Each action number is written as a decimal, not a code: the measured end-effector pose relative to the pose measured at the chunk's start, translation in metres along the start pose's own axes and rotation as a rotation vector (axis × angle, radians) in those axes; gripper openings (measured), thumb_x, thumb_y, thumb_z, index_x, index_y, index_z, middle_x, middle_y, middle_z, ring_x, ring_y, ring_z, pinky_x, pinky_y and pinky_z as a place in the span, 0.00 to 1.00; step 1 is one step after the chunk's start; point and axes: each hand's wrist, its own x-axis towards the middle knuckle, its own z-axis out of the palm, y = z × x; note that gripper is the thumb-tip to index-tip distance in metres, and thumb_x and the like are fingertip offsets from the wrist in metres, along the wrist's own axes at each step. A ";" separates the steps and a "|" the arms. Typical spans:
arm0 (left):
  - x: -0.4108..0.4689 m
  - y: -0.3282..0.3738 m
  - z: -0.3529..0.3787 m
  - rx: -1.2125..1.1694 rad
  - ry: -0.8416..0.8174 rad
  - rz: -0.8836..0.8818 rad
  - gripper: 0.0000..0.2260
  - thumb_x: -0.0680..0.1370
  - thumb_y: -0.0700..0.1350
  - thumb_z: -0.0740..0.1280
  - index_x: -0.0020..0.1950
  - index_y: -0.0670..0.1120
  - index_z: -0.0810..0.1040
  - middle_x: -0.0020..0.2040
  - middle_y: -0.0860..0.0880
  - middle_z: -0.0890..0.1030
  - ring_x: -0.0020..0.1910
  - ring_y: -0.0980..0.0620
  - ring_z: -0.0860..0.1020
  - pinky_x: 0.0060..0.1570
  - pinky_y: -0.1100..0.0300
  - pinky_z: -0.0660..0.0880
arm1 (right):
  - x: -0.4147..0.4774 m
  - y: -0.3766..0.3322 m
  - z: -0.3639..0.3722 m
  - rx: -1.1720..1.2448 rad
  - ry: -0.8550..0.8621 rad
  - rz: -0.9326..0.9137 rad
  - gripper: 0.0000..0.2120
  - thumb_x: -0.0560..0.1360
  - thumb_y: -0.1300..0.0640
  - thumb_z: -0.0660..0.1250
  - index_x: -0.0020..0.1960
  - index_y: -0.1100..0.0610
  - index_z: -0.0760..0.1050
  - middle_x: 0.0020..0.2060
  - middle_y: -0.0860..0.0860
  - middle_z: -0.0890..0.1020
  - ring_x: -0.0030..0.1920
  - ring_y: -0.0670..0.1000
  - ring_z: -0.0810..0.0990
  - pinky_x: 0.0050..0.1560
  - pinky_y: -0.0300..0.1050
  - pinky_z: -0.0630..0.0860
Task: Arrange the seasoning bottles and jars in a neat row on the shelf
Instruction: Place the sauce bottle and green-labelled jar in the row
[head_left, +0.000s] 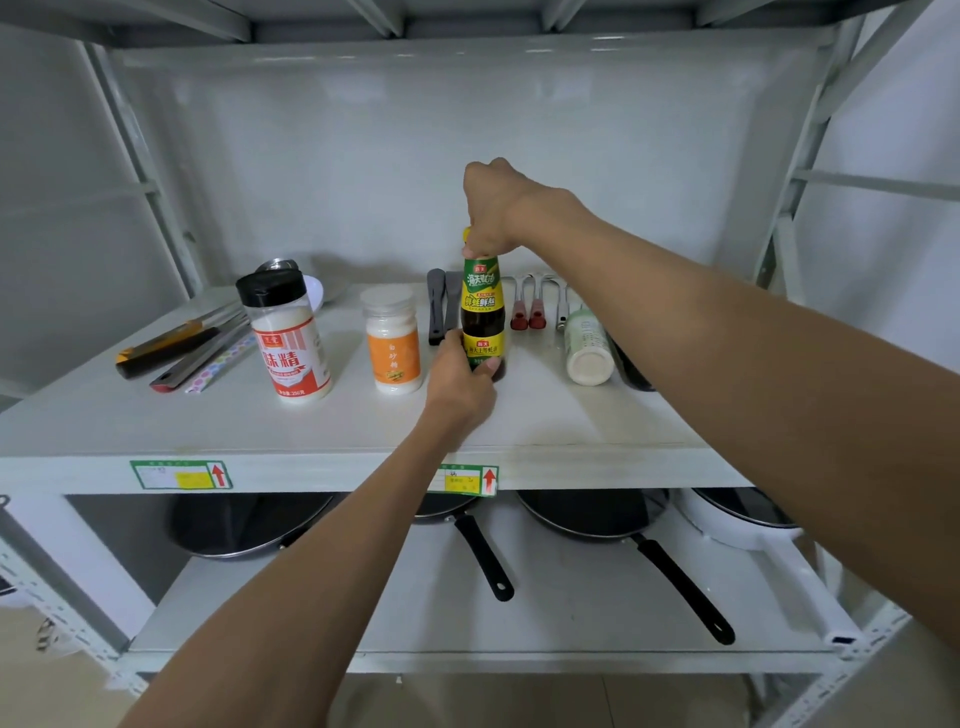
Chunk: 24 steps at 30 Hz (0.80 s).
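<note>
Here the right hand (493, 208) clamps the yellow cap of the upright sauce bottle (482, 306), while the left hand (460, 374) grips its base on the shelf (545, 415). Left of it stand a sugar jar (392, 343) and an MSG shaker (291, 338); right, a white bottle (587, 345) lies flat.
</note>
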 end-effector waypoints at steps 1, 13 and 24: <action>0.000 0.000 0.000 0.005 -0.007 -0.001 0.18 0.79 0.39 0.66 0.67 0.47 0.69 0.58 0.51 0.77 0.55 0.52 0.74 0.52 0.58 0.69 | 0.000 0.000 0.000 0.001 0.000 0.002 0.28 0.73 0.56 0.73 0.67 0.62 0.65 0.65 0.58 0.69 0.60 0.59 0.75 0.49 0.47 0.72; -0.004 0.002 -0.003 0.010 -0.044 -0.020 0.20 0.80 0.36 0.64 0.70 0.47 0.68 0.57 0.52 0.76 0.58 0.51 0.73 0.55 0.59 0.68 | -0.010 0.026 -0.007 0.308 -0.046 0.093 0.33 0.70 0.28 0.62 0.42 0.61 0.72 0.40 0.57 0.80 0.41 0.56 0.80 0.53 0.51 0.78; -0.032 0.035 -0.023 0.331 -0.131 -0.133 0.23 0.79 0.43 0.67 0.71 0.41 0.64 0.68 0.41 0.73 0.67 0.43 0.72 0.57 0.56 0.69 | -0.025 0.106 0.044 0.104 -0.165 0.229 0.10 0.77 0.58 0.64 0.54 0.63 0.76 0.52 0.59 0.79 0.52 0.59 0.78 0.53 0.50 0.78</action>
